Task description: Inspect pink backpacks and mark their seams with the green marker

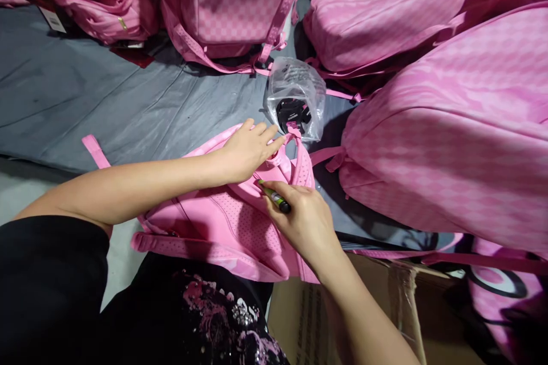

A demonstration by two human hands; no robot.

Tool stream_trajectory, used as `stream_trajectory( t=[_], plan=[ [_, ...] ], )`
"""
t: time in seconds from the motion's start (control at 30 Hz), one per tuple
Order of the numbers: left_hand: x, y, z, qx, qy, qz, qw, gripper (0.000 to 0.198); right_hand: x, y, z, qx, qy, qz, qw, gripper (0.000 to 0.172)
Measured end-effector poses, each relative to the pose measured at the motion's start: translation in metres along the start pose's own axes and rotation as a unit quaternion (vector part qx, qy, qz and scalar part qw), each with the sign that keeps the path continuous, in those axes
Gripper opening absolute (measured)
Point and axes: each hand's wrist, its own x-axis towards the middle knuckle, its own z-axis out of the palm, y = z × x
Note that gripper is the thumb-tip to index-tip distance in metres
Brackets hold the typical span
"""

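A pink backpack (205,214) lies in front of me at the table's near edge, its dotted back panel and shoulder straps facing up. My left hand (252,151) rests on its upper part with the fingers stretched out, close to the top loop. In my right hand (302,211) is a green-and-black pen-shaped tool (276,197); its exact kind I cannot make out. The tool's green end points at the pink fabric just below my left hand. Just beyond the loop stands a clear plastic bag (299,88) with small black parts (293,114) inside.
Several pink checkered backpacks crowd the far side, one upright (240,5) and one large one (449,125) on the right. Dark grey cloth (107,91) covers the table. A cardboard box (355,308) stands below its near edge. A loose strap (95,151) sticks out left.
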Motion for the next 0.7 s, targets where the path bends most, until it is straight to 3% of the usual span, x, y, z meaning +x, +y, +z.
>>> stream_trajectory(
  t=[0.33, 0.7],
  plan=[
    [-0.001, 0.0, -0.002, 0.004, 0.003, -0.002, 1.0, 0.062, -0.002, -0.008, 0.009, 0.008, 0.075, 0.029, 0.997, 0.019],
    [-0.001, 0.003, -0.006, -0.006, -0.014, -0.011, 1.0, 0.065, -0.006, -0.004, 0.012, 0.075, 0.082, 0.045, 0.993, 0.019]
  ],
)
